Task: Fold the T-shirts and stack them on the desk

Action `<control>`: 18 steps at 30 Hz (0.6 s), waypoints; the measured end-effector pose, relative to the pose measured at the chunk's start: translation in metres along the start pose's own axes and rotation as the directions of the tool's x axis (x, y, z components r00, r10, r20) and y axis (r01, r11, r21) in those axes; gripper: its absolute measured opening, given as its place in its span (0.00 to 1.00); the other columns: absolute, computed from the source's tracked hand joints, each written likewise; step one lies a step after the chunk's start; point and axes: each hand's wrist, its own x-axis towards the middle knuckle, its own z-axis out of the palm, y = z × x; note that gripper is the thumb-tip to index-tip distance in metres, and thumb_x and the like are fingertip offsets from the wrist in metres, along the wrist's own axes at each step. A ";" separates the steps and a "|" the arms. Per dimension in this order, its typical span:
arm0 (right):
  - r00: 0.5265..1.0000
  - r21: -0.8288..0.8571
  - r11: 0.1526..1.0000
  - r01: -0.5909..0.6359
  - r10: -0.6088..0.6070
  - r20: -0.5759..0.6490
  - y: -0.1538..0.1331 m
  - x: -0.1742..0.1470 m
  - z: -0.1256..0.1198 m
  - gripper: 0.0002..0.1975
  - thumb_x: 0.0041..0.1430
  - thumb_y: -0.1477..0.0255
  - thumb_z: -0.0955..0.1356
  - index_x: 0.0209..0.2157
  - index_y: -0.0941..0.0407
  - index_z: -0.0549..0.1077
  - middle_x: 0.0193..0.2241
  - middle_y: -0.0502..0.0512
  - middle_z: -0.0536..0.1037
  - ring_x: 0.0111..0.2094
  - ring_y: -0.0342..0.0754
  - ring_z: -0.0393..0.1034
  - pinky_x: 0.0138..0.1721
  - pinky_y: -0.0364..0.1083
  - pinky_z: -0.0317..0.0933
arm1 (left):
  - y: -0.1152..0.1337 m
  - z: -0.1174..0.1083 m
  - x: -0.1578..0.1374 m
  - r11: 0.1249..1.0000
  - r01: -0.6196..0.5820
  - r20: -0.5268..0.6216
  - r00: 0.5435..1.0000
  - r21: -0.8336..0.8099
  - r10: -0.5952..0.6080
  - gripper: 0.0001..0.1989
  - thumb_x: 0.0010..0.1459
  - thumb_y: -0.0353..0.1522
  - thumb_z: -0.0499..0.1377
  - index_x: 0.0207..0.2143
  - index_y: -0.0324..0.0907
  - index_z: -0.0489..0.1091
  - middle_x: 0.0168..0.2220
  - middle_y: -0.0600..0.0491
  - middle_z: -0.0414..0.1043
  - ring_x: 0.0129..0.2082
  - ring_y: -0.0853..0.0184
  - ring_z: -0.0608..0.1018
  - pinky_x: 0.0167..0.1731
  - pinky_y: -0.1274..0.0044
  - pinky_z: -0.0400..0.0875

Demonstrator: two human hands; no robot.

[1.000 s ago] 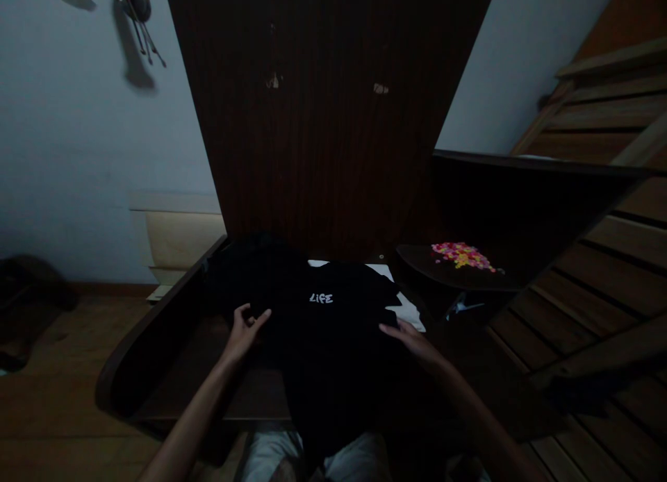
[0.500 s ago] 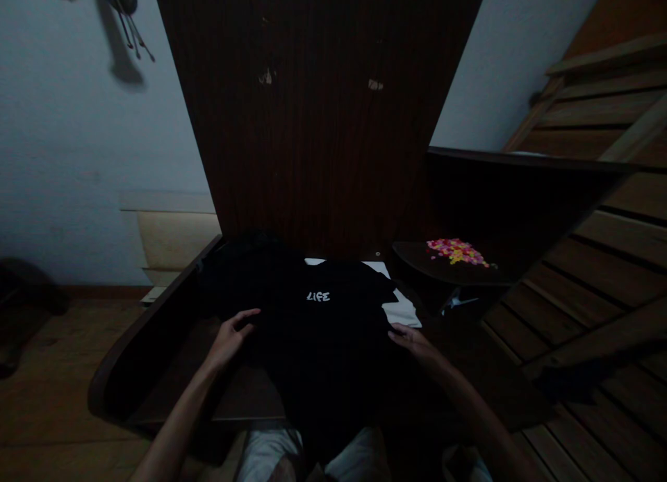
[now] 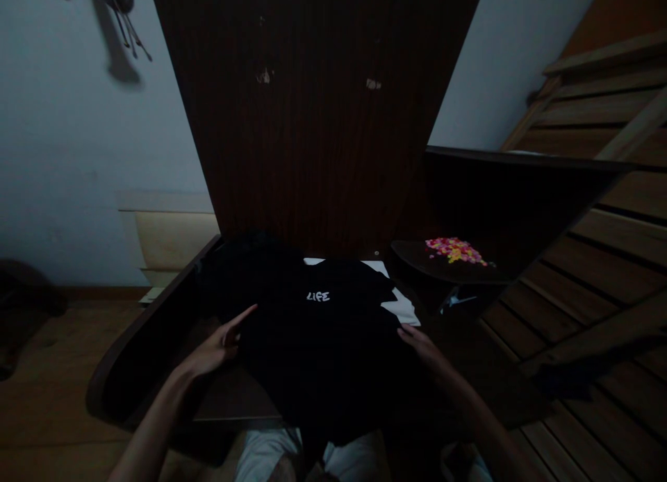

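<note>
Left hand (image 3: 215, 348) at the near-left edge of the black shirt (image 3: 323, 343), forefinger stretched out along the dark cloth, the other fingers bent in; whether it has a grip on the fabric, I cannot tell. Across to the right hand (image 3: 417, 343), and its fingers are close together, tips right at the shirt's other edge, though it is too dark to tell if cloth is pinched between them.

And the shirt itself, spread across the desk (image 3: 229, 395) between the two, white lettering (image 3: 317, 296) up on its chest, its lower end spilling over the front edge towards the person's pale trousers (image 3: 271, 444). Something white (image 3: 401, 308) peeps out from under its right side. More dark cloth (image 3: 229, 270) lies bunched at the desk's left, where it is hard to see a border with the shirt.

Moving out: a tall dark wooden panel (image 3: 317, 142) rises behind, two pale scuffs on it. Over to the right, a small rounded shelf (image 3: 411, 254) carries a scatter of pink and yellow bits (image 3: 453, 249), and beyond that, wooden slats (image 3: 625, 183). Pale wall (image 3: 67, 121) on the left, wooden floor (image 3: 46, 412) below.
</note>
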 end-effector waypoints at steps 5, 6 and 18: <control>0.975 -0.136 0.984 0.115 -0.086 0.205 -0.006 -0.018 0.005 0.31 0.46 0.56 0.76 0.51 0.55 0.73 0.55 0.60 0.75 0.55 0.59 0.70 0.57 0.57 0.62 | 0.002 0.021 0.004 0.996 -0.084 -0.196 0.976 0.037 0.089 0.48 0.39 0.32 0.68 0.65 0.48 0.60 0.61 0.47 0.67 0.60 0.51 0.69 0.58 0.63 0.64; 0.970 -0.146 0.981 0.124 -0.089 0.225 -0.008 -0.022 0.006 0.34 0.44 0.58 0.77 0.53 0.55 0.72 0.56 0.61 0.73 0.56 0.60 0.69 0.58 0.57 0.61 | 0.002 0.024 0.005 0.994 -0.098 -0.223 0.969 0.054 0.108 0.48 0.38 0.32 0.68 0.65 0.48 0.60 0.62 0.47 0.66 0.61 0.51 0.68 0.59 0.63 0.64; 0.959 -0.248 0.962 0.119 -0.046 0.279 -0.014 -0.025 -0.010 0.23 0.45 0.61 0.75 0.44 0.51 0.73 0.41 0.56 0.80 0.40 0.55 0.76 0.40 0.51 0.70 | -0.004 -0.001 0.000 0.973 -0.081 -0.054 0.994 0.214 0.094 0.39 0.38 0.30 0.68 0.57 0.49 0.67 0.59 0.46 0.69 0.56 0.53 0.73 0.55 0.64 0.68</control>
